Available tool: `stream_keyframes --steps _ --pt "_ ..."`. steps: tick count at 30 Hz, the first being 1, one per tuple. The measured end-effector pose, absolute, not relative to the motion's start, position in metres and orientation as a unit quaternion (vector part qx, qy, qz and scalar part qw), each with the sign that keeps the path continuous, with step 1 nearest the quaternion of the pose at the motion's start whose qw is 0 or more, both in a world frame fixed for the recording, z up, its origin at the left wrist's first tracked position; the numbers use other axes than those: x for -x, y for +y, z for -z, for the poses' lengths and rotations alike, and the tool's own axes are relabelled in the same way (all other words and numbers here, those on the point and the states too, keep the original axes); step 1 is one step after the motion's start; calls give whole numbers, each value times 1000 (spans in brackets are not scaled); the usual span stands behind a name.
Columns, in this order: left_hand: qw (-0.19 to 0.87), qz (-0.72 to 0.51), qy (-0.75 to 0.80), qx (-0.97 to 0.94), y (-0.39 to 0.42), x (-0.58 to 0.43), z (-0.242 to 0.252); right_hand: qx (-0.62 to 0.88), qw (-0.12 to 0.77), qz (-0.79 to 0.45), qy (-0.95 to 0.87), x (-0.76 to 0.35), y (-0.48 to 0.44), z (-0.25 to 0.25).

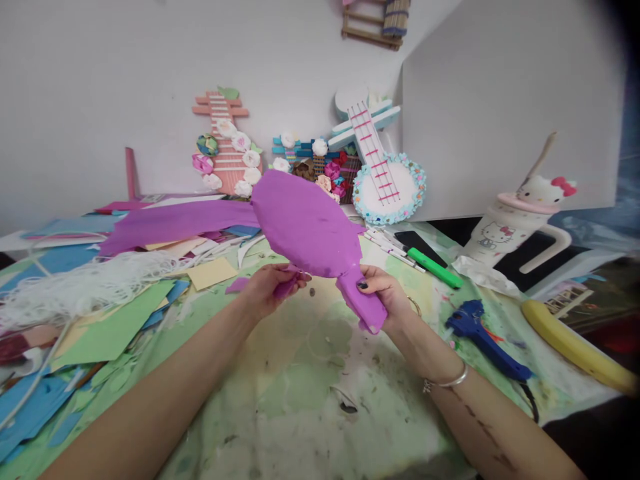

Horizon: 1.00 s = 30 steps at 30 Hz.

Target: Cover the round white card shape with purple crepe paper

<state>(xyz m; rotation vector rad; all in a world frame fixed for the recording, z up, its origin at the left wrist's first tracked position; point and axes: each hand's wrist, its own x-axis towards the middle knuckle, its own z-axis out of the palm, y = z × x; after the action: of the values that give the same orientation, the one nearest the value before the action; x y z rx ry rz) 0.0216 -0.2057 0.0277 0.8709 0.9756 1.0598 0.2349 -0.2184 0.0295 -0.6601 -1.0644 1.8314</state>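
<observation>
A purple paper-covered shape (305, 220), with a wide rounded body and a short boxy neck, is held up above the table. Around its neck my right hand (385, 293) is closed, the thumb lying on the front. My left hand (267, 288) is closed below the body's lower left edge, pinching a small piece of purple paper (285, 288). Whether that piece is joined to the shape I cannot tell. Behind my left hand lies a purple scrap (236, 285).
Left are white stringy shreds (95, 287), a green sheet (117, 327) and a long purple sheet (175, 223). Right are a blue glue gun (487, 340), a green marker (435, 268), a yellow curved object (575, 343) and a handled cup (505, 227). Decorated instrument-like crafts (383, 167) stand behind.
</observation>
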Motion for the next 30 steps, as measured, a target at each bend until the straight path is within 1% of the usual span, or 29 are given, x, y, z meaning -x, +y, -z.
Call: stream_keyframes --steps 3,7,10,13,21,26,30 --pt "634 -465 465 -407 -209 -21 -31 279 477 -716 -428 -234 -219 -30" --pt "579 -401 521 -482 -219 -35 -31 289 525 -695 -397 -230 -220 -31" --pt "554 -381 534 -512 -225 -46 -28 288 541 -696 -373 -226 -221 -32" --pt "514 -330 556 -564 -228 -49 -28 285 549 -698 -361 -224 -221 -31" --pt "383 -264 625 -627 -220 -39 -30 273 519 -694 -417 -222 -225 -30" --pt "338 -232 615 -674 -223 -41 -29 257 477 -709 -450 -216 -233 -32" --pt "293 -234 611 -697 -230 -45 -29 241 456 -716 -471 -211 -238 -34"
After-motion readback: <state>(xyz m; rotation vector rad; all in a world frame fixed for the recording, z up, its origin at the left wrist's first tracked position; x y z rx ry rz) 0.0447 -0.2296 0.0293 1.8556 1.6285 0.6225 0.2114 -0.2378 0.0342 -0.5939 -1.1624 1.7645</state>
